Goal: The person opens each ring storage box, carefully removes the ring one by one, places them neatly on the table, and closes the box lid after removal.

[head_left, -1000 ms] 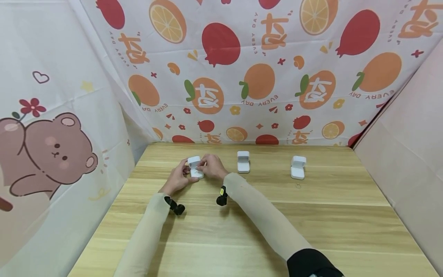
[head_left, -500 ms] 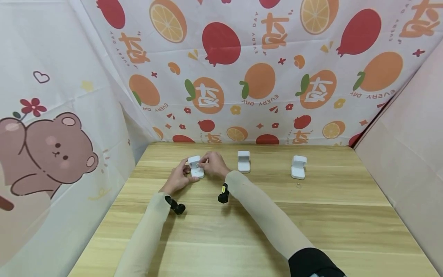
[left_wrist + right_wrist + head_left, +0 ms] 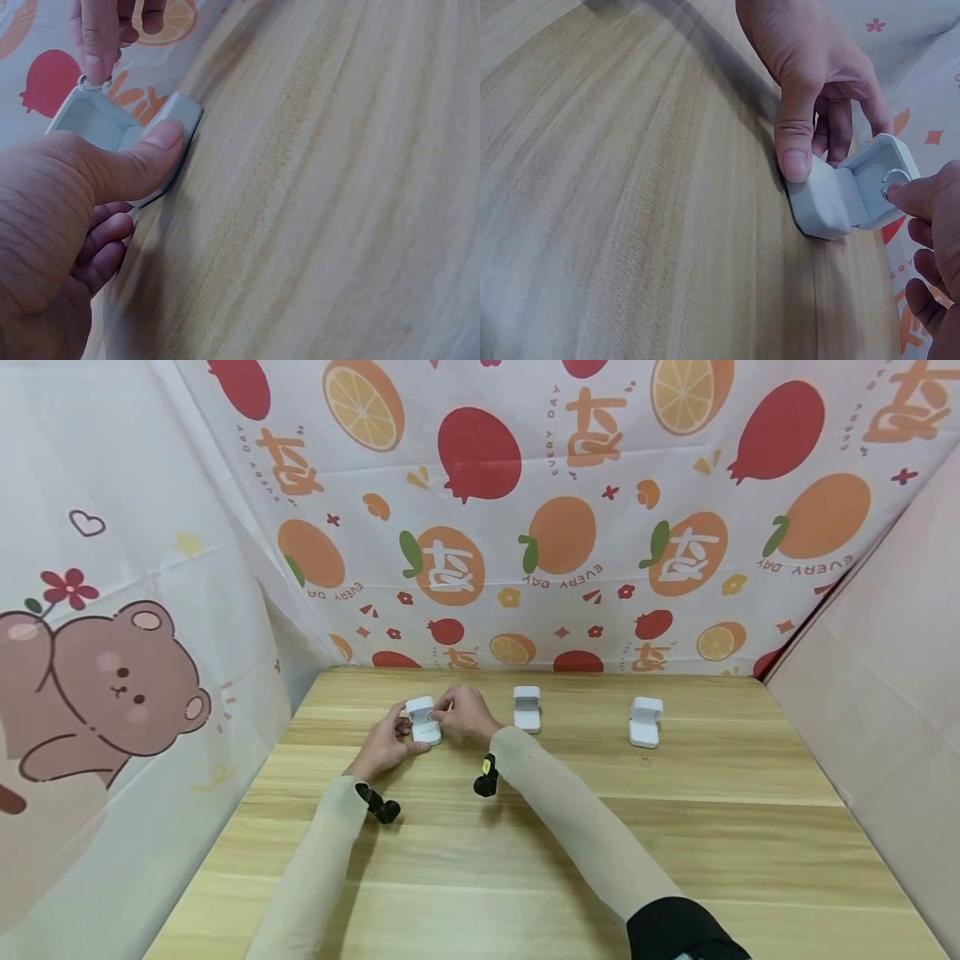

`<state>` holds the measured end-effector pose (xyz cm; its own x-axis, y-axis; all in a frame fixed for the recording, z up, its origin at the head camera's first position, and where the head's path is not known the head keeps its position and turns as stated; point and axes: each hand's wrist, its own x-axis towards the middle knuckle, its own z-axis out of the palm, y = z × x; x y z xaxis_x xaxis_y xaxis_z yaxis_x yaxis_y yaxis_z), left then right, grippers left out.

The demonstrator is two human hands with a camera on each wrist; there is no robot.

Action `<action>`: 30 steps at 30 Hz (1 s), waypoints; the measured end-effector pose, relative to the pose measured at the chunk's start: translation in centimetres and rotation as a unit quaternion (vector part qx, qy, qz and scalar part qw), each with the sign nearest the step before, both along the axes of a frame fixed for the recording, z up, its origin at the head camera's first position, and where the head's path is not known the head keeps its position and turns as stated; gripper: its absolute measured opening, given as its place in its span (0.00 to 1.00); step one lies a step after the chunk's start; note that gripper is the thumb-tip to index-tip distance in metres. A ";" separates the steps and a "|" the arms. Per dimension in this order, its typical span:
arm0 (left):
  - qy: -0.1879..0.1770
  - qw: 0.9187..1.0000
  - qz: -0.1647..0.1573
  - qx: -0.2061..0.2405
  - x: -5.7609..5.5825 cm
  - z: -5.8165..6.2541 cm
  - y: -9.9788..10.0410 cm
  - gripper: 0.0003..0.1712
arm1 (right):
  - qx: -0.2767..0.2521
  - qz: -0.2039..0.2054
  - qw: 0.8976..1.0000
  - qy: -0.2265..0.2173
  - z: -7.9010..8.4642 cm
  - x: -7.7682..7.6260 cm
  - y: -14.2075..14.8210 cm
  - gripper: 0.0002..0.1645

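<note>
On the table's left, a small white ring box [image 3: 425, 732] stands with its lid up. My left hand [image 3: 385, 747] grips it by the side, the thumb across the front of its base in the left wrist view. My right hand [image 3: 467, 715] pinches a silver ring [image 3: 893, 177] between thumb and finger. That ring, set with a row of small stones, is upright before the raised lid, above the base. A second white ring box [image 3: 527, 710], lid raised, is just right of my right hand.
Farther right is a third white ring box [image 3: 645, 723] with its lid up. Another ring [image 3: 646, 762] lies on the wooden table [image 3: 480, 893] in front of it. A fruit-print cloth [image 3: 480, 568] hangs along the table's back edge.
My right hand has risen slightly and shifted a little right with the ring, up from the box's base. The left hand and the box stay in place.
</note>
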<state>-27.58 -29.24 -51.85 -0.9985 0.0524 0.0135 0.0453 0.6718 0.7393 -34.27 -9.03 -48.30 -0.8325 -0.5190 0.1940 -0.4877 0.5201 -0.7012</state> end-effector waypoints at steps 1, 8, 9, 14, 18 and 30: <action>0.001 1.000 -0.001 0.000 0.0 0.0 0.0 0.55 | 0.002 0.000 1.000 0.003 0.1 0.0 0.0 0.06; 0.010 1.000 -0.004 -0.004 0.1 0.1 -0.1 0.54 | 0.010 -0.001 1.000 0.007 0.4 0.1 0.2 0.05; 0.009 1.000 -0.004 -0.006 0.1 0.1 -0.1 0.54 | 0.009 0.000 1.000 0.007 0.3 0.1 0.3 0.05; 0.002 1.000 0.000 -0.006 0.1 -0.1 -0.1 0.55 | -0.001 0.007 1.000 0.003 0.2 0.0 0.3 0.05; 0.002 1.000 0.001 -0.003 0.0 -0.1 -0.1 0.56 | -0.005 0.013 1.000 0.001 0.0 -0.2 0.3 0.05; 0.004 1.000 0.002 -0.007 0.2 0.3 0.0 0.55 | 0.009 0.029 1.000 0.001 -0.2 -0.2 0.3 0.06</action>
<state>-27.38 -29.25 -51.57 -0.9986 0.0486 0.0202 0.0480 0.6820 0.7297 -34.47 -8.74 -48.46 -0.8009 -0.5693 0.1855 -0.5184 0.5043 -0.6906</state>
